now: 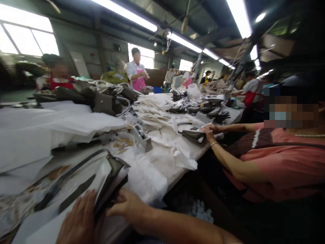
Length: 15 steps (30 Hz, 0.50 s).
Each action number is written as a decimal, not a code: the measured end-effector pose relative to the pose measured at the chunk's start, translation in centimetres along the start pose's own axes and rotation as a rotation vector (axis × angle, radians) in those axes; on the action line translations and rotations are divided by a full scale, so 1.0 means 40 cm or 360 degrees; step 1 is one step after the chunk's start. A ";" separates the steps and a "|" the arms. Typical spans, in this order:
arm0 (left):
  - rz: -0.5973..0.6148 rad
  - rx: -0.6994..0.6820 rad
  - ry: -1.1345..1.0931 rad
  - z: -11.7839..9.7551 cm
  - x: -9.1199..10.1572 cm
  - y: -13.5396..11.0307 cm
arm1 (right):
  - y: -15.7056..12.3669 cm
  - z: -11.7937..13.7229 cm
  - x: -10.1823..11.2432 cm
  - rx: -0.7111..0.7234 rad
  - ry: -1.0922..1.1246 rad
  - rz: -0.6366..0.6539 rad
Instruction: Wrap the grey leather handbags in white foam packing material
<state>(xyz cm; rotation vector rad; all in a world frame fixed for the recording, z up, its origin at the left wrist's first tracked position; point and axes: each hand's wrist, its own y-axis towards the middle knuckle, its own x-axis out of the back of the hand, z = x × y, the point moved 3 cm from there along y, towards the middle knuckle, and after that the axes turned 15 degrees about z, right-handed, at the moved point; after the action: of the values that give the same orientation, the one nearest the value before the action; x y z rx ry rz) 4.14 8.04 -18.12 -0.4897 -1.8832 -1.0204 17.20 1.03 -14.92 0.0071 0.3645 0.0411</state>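
Observation:
My left hand (78, 220) lies flat with fingers stretched out on a clear plastic bag (76, 183) that holds a dark grey wallet-like piece. My right hand (127, 205) grips the dark grey piece (114, 176) at the bag's open end, fingers curled round its edge. Both hands are at the near edge of the long white-covered table (157, 159).
A co-worker in a pink top (279, 162) sits at my right, hands on a dark piece (195, 135). A tape dispenser (143, 137), stacks of white bags (76, 127) and piles of dark grey purses (106, 98) cover the table. Other people stand at the far end.

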 end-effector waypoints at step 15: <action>-0.0001 0.0493 0.0160 0.019 0.145 0.010 | -0.037 0.035 0.334 -0.0030 -0.2598 0.0430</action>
<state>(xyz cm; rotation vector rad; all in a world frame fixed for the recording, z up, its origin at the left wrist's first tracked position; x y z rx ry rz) 1.07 8.44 -13.15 -0.2513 -1.9064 -0.7214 30.25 0.09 -18.38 0.0662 -1.2720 0.2813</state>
